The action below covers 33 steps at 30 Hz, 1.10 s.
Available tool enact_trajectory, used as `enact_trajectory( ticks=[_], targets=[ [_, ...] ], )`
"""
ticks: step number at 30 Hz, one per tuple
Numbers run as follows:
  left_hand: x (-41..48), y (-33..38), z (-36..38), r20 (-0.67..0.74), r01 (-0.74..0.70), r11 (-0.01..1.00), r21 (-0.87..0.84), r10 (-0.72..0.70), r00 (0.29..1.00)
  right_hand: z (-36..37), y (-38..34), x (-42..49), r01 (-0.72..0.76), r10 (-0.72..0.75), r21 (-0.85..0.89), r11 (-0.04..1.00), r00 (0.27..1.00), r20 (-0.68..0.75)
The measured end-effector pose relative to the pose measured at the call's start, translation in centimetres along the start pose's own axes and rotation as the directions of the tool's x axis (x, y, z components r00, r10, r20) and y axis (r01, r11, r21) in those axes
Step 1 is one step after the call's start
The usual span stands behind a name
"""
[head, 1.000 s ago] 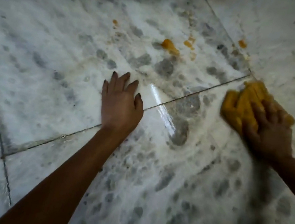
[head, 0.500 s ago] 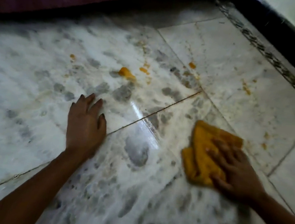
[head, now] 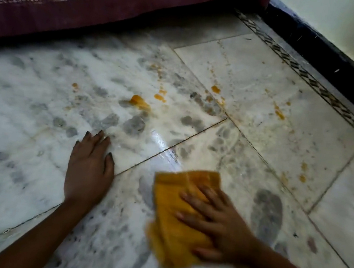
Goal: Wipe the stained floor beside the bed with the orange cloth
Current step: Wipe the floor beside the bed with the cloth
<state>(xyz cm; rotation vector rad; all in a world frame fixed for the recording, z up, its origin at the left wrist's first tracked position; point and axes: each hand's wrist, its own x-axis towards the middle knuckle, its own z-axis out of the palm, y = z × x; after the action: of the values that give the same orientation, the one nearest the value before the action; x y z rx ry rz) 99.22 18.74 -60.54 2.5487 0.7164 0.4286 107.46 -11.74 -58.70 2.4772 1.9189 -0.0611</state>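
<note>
Right hand (head: 219, 226) lies flat on the orange cloth (head: 174, 218), fingers spread and straight, pressing it onto the marble floor (head: 267, 82); most of the cloth shows left of the fingertips. Left hand (head: 89, 167) rests palm-down just beside it (fingers together). Orange stains (head: 139, 102) sit farther off, toward the maroon bedspread (head: 76, 3).

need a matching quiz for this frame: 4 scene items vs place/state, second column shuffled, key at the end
Column A
1. left hand
2. right hand
3. orange cloth
4. bed cover

Column B
a. maroon with a pale patterned border, at the top of the view
b. fingers spread, pressing on the cloth
c. flat on the bare floor, holding nothing
d. lying on the floor under a hand

Pairs: 1-c; 2-b; 3-d; 4-a
</note>
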Motion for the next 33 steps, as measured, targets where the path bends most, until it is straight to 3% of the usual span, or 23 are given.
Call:
enact_trajectory(
  ticks=[2,3,5,7,9,10,11,12,15,17,20,21,23,24,26,28,29,30,33],
  targets=[
    [-0.1,0.0,0.2,-0.011,0.0,1.0,-0.005,0.0,1.0,-0.5,5.1,-5.9,0.088,-0.085,-0.067,0.994,0.995,0.049],
    [-0.1,0.1,0.3,-0.014,0.004,1.0,-0.006,-0.004,1.0,-0.7,7.8,-7.2,0.057,-0.05,-0.085,0.995,0.995,0.084],
    [0.0,0.2,0.6,-0.019,0.021,1.0,-0.011,-0.021,1.0,-0.8,12.0,-6.3,-0.087,0.1,-0.099,0.991,0.985,0.14],
    [0.1,0.2,0.8,-0.022,0.033,0.999,-0.026,-0.034,0.999,-0.5,13.5,-1.2,-0.325,0.332,-0.102,0.94,0.942,0.055],
    [0.1,0.2,0.8,-0.023,0.036,0.999,-0.034,-0.037,0.999,-0.5,12.9,6.5,-0.672,0.672,-0.007,0.74,0.74,-0.025],
    [0.1,0.2,0.8,-0.024,0.041,0.998,-0.038,-0.042,0.999,-0.8,12.0,10.5,-0.778,0.779,0.044,0.627,0.628,-0.002],
    [0.1,0.2,0.7,-0.023,0.047,0.998,-0.051,-0.049,0.999,-1.0,10.6,14.1,-0.817,0.818,0.076,0.572,0.575,0.028],
    [0.2,0.1,0.5,-0.028,0.058,0.996,-0.072,-0.06,0.998,-1.1,8.6,17.2,-0.802,0.804,0.101,0.588,0.594,0.04],
    [0.2,-0.2,0.2,-0.068,0.127,0.982,-0.138,-0.137,0.988,-0.3,0.7,19.5,-0.583,0.592,0.141,0.8,0.805,-0.034],
    [0.3,-0.5,-0.1,-0.085,0.13,0.983,-0.13,-0.142,0.986,0.0,-3.3,15.4,-0.378,0.39,0.122,0.918,0.915,-0.1],
    [0.8,-2.6,-1.3,-0.077,0.035,0.998,0.048,-0.032,0.997,0.0,-0.7,6.4,-0.156,0.159,0.067,0.986,0.986,-0.054],
    [0.8,-3.6,-1.7,-0.082,0.009,0.995,0.095,-0.001,0.997,-0.1,2.0,3.9,-0.151,0.152,0.024,0.988,0.988,-0.042],
    [0.9,-4.8,-2.2,-0.111,0.018,0.995,0.098,-0.007,0.994,-0.4,7.9,1.7,-0.331,0.331,0.002,0.944,0.944,0.003],
    [0.9,-4.8,-2.1,-0.122,0.029,0.994,0.102,-0.017,0.992,-0.8,10.3,2.3,-0.478,0.478,-0.019,0.878,0.878,0.005],
    [0.8,-4.4,-1.7,-0.126,0.045,0.992,0.12,-0.03,0.992,-1.4,13.7,6.3,-0.734,0.734,0.0,0.679,0.678,0.026],
    [0.7,-4.3,-1.4,-0.114,0.048,0.991,0.128,-0.034,0.993,-1.6,15.1,12.8,-0.859,0.855,0.033,0.511,0.511,0.085],
    [0.6,-4.4,-1.4,-0.114,0.051,0.991,0.126,-0.037,0.993,-1.7,14.7,16.2,-0.869,0.862,0.043,0.494,0.495,0.107],
    [0.7,-4.5,-1.4,-0.116,0.053,0.991,0.125,-0.038,0.993,-1.6,13.7,19.5,-0.852,0.846,0.05,0.521,0.524,0.098],
    [0.6,-4.4,-1.7,-0.11,0.068,0.991,0.118,-0.055,0.992,-1.2,7.4,24.9,-0.734,0.732,0.09,0.673,0.679,0.057]
  ],
)
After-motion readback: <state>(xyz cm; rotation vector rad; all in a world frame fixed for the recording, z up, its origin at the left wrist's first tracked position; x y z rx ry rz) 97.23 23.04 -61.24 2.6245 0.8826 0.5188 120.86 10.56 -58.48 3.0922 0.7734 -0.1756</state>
